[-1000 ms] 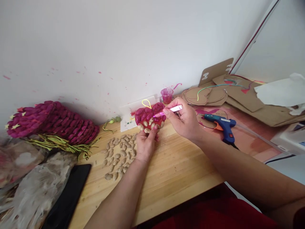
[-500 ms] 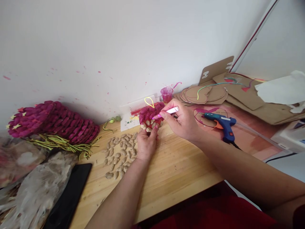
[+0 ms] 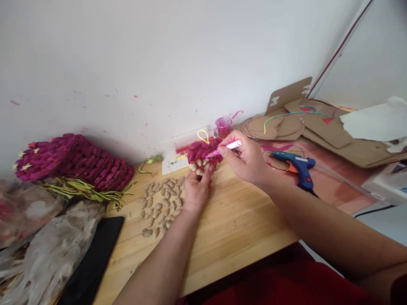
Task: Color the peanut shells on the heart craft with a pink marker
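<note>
My left hand (image 3: 197,190) grips the lower edge of a heart-shaped peanut ornament (image 3: 200,149), thumb on its front. Its upper peanuts are magenta; those along the lower edge are plain tan over a red base. A yellow cord loop (image 3: 202,136) stands up from its top. In my right hand (image 3: 244,159) is a paintbrush (image 3: 233,145) with a white handle and a pink-coated end. Its tip is at the ornament's face, by the border of magenta and plain peanuts; whether it touches is hard to tell. Loose peanuts (image 3: 165,203) lie left of my left hand.
A plastic cup (image 3: 223,126) stained with pink paint stands behind the ornament. Stacked magenta ornaments (image 3: 85,163) and plastic bags (image 3: 60,250) are at left. On the right lie a blue glue gun (image 3: 300,165) with a cable and cardboard hearts (image 3: 263,126).
The brush tip has shifted slightly along the ornament, and more of its pink end shows. Both hands keep their holds; the whole view has drifted slightly.
</note>
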Demonstrator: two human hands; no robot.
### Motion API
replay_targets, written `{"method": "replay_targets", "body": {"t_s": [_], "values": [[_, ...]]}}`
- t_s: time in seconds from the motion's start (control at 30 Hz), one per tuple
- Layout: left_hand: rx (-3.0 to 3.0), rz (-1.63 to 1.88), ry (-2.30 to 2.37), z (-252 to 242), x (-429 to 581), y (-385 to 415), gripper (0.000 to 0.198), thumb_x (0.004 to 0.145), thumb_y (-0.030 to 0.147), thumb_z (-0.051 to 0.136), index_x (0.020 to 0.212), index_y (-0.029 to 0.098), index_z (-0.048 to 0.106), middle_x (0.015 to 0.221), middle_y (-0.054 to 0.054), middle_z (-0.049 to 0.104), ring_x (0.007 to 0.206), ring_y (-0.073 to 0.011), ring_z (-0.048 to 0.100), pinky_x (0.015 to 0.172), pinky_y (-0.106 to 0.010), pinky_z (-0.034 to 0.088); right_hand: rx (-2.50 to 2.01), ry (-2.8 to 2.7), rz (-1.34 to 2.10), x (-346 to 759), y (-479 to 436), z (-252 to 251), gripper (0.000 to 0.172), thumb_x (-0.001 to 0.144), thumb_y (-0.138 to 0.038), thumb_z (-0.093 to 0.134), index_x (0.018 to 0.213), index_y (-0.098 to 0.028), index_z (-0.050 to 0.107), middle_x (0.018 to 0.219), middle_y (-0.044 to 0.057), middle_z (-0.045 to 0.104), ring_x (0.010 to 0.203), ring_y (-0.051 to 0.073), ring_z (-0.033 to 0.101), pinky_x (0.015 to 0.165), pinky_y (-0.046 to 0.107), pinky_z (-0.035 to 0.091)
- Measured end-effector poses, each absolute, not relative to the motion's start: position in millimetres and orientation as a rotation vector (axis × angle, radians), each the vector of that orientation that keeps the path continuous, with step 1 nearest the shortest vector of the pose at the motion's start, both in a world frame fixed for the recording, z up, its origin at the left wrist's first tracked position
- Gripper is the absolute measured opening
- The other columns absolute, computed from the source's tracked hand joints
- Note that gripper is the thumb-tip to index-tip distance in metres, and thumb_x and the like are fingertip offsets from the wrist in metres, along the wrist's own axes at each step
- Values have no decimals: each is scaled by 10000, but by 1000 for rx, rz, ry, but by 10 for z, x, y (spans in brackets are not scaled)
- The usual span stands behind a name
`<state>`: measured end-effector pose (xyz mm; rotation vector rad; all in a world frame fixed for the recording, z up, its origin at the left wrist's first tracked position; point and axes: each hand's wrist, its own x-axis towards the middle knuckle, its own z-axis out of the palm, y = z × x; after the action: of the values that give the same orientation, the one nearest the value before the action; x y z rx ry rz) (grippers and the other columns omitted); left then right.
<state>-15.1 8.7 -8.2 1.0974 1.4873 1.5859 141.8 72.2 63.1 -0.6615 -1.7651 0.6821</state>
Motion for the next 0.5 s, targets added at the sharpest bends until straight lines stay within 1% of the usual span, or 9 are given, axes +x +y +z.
{"method": "replay_targets", "body": {"t_s": [0.1,0.17,0.33,0.43,0.5], "values": [[1067,1579,1476,-81,-150,87,416,785,568,813,721,206,619,623,19,573,545,-124,477,545,-266,400,-586,-1796,679,1425,710,641,166,957,-380,701,898,-240,635,808,17,732,688,167,638,650,310,503],[1078,1584,1480,-78,-152,87,414,786,574,810,742,204,631,622,21,579,542,-121,477,547,-264,397,-571,-1811,681,1424,707,636,171,959,-389,699,901,-242,637,820,21,734,707,173,644,666,317,509],[1127,1563,1517,-75,-161,89,401,828,552,774,710,206,608,609,12,585,538,-124,485,545,-264,391,-631,-1799,650,1430,730,621,165,959,-383,694,899,-244,629,792,10,713,660,161,606,627,307,477],[1113,1577,1515,-91,-165,96,382,830,538,775,722,208,616,617,12,586,550,-128,484,554,-265,396,-697,-1769,588,1441,750,622,149,954,-346,692,880,-242,617,745,-8,680,595,139,552,580,296,431],[1100,1599,1500,-110,-168,102,377,819,541,788,732,211,628,631,12,589,572,-133,491,568,-264,403,-719,-1752,605,1443,755,623,155,956,-355,691,881,-246,611,710,-22,654,558,131,517,542,291,397]]}}
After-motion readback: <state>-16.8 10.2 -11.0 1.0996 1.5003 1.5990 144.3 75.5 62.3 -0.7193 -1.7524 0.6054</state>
